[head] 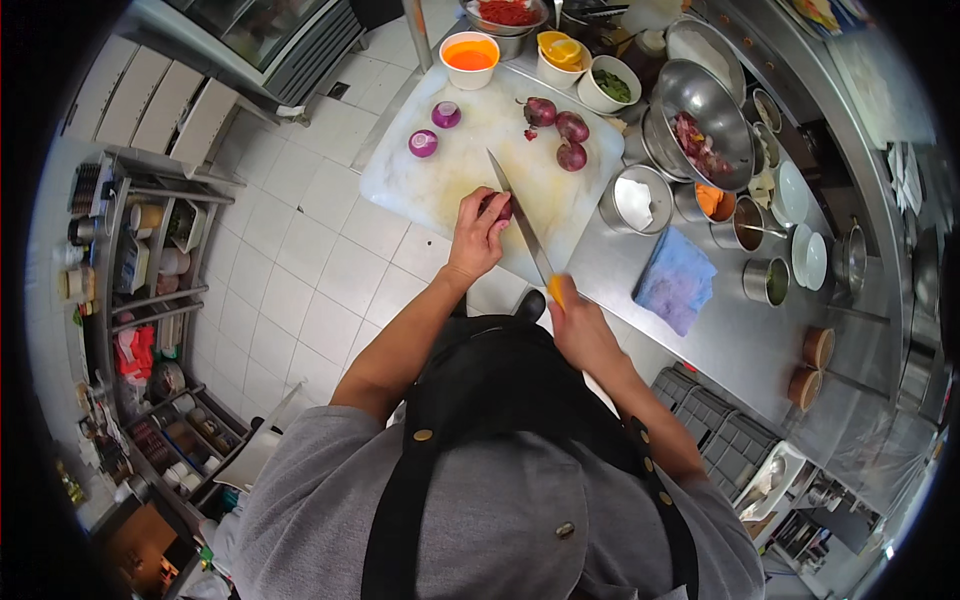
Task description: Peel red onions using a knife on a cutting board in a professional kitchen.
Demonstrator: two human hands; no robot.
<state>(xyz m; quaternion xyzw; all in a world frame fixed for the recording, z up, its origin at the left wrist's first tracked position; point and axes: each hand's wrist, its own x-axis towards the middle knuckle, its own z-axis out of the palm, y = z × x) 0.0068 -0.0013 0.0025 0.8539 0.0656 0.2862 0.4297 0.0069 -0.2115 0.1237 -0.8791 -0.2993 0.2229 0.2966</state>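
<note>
My left hand presses a red onion onto the white cutting board, its fingers covering much of the onion. In my right hand is a kitchen knife, gripped by its yellow handle. The long blade lies against or very near the onion's right side, its tip pointing to the far edge of the board. Two red onions with cut ends, one nearer and one farther, rest at the board's left. Several whole red onions and a small reddish scrap are at the right.
Behind the board stand tubs of orange liquid, orange slices and green leaves. To the right are a steel bowl of raw meat, a steel pot with something white and a blue cloth. Shelving lines the left.
</note>
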